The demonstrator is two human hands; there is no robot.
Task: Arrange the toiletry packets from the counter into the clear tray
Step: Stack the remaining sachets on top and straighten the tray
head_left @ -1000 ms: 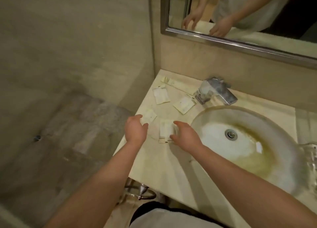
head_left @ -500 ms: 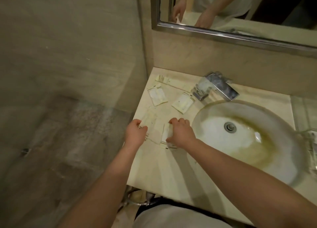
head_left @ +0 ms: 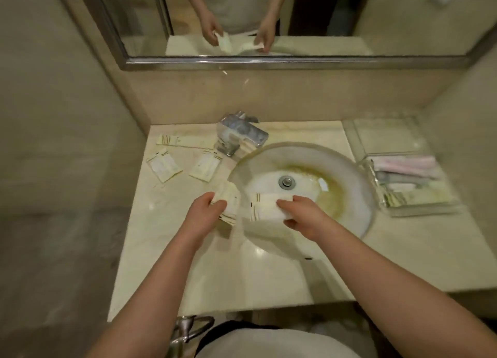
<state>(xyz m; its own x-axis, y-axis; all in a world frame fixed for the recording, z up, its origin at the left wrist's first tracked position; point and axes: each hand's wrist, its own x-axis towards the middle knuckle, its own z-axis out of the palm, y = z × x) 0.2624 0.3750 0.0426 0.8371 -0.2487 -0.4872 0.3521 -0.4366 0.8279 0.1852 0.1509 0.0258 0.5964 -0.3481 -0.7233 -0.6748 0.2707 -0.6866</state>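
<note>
My left hand (head_left: 205, 208) grips a cream toiletry packet (head_left: 228, 205) above the left rim of the sink. My right hand (head_left: 301, 215) pinches another cream packet (head_left: 265, 208) over the basin. Three more packets lie on the counter at the left: a long thin one (head_left: 178, 141) by the back wall, a square one (head_left: 164, 165) and another (head_left: 205, 165) beside the faucet. The clear tray (head_left: 422, 209) sits on the counter at the right, holding several packets (head_left: 406, 180), some pink and grey.
The round sink (head_left: 357, 185) with a stained basin takes up the counter's middle, and the chrome faucet (head_left: 240, 135) stands behind it. A mirror (head_left: 269, 60) hangs on the back wall. The counter's front edge (head_left: 242, 306) lies close to my body, and a wall closes the left side.
Both hands have lifted a packet each off the left counter and moved right, over the sink's edge. The camera has swung right, bringing the clear tray into view.
</note>
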